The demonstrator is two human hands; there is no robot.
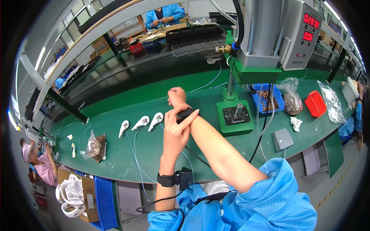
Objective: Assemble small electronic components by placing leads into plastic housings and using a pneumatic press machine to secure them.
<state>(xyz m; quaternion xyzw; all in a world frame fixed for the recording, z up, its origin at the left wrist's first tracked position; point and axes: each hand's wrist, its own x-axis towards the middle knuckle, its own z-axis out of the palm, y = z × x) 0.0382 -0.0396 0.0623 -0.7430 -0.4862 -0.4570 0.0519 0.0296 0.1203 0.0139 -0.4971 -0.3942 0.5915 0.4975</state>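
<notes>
My left hand [176,130] reaches across onto my right wrist, its fingers around the black wristband [185,114] there, which they partly cover. Closed in a loose fist, my right hand [177,97] is held above the green table, and nothing shows in it. Another black wristband [175,179], with a boxy unit and a cable, sits on my left wrist. To the left of my hands lie three white plastic parts with blue-grey cables: one close by [155,121], a middle one [141,122] and a farther one [123,128].
A green press [235,115] stands right of my hands. Beyond it are a blue bin of small parts [269,99], a bag of parts [293,102], a red tray [316,104] and a grey box [282,139]. Another parts bag [96,147] lies left. Co-workers sit opposite and far left.
</notes>
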